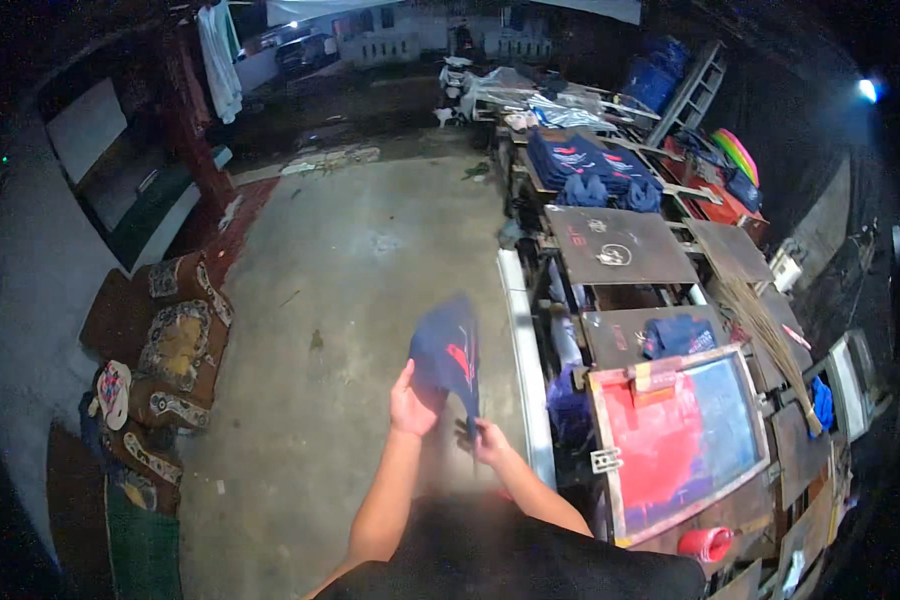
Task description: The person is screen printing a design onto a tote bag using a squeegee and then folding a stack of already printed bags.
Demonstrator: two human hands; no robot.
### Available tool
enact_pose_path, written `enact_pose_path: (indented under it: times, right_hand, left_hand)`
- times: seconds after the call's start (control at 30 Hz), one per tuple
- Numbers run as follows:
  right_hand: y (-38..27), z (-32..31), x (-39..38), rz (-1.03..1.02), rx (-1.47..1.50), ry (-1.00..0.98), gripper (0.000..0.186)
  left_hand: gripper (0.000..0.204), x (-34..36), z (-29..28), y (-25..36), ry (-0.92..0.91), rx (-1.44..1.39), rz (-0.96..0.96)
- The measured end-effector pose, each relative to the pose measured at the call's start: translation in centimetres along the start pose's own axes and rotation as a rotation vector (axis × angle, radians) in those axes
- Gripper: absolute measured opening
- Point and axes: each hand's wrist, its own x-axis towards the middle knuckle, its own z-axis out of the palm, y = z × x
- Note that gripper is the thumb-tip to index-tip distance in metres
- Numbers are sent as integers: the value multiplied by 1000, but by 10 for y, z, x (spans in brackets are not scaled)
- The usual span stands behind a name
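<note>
A dark blue printed cloth (448,345) with a red and white mark is held up before me, bent and slightly blurred. My left hand (416,404) grips its lower left side, thumb pointing up, with some fingers hidden behind it. At the narrow lower end, my right hand (487,441) pinches the edge between thumb and fingers. A wooden-framed printing screen (720,425), smeared with red and blue ink, lies tilted on the bench to my right. Beyond it, a similar dark blue cloth (678,336) rests on a board.
Stacked dark blue printed cloths (590,165) sit farther along the bench, past a flat dark board (620,245). A stick broom (775,345) and a red roll-like object (705,544) lie to the right. Left stands a patterned armchair (175,340); a long white bar (526,370) edges the bench.
</note>
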Motion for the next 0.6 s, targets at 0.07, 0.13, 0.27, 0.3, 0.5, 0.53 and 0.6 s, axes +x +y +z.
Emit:
enact_pose_path:
  times: [0.07, 0.13, 0.27, 0.3, 0.5, 0.53, 0.6]
  right_hand:
    - [-12, 26, 9, -4, 33, -28, 22]
    - [-24, 35, 18, -61, 46, -48, 19]
    - [-38, 103, -4, -195, 52, 24, 17]
    - [-46, 116, -6, -200, 87, 67, 16]
    - [-108, 111, 41, -160, 84, 41, 30]
    - [-119, 116, 49, -173, 83, 67, 29]
    - [-132, 129, 60, -196, 97, 85, 27]
  left_hand:
    - [47, 13, -17, 21, -11, -15, 18]
    - [50, 27, -37, 38, -50, -42, 32]
    - [76, 53, -69, 59, -137, -79, 17]
    - [80, 61, -66, 59, -68, 7, 12]
    - [95, 130, -47, 44, 189, 350, -90]
    - [95, 143, -45, 42, 171, 390, -117]
    - [89, 164, -53, 39, 219, 430, -136]
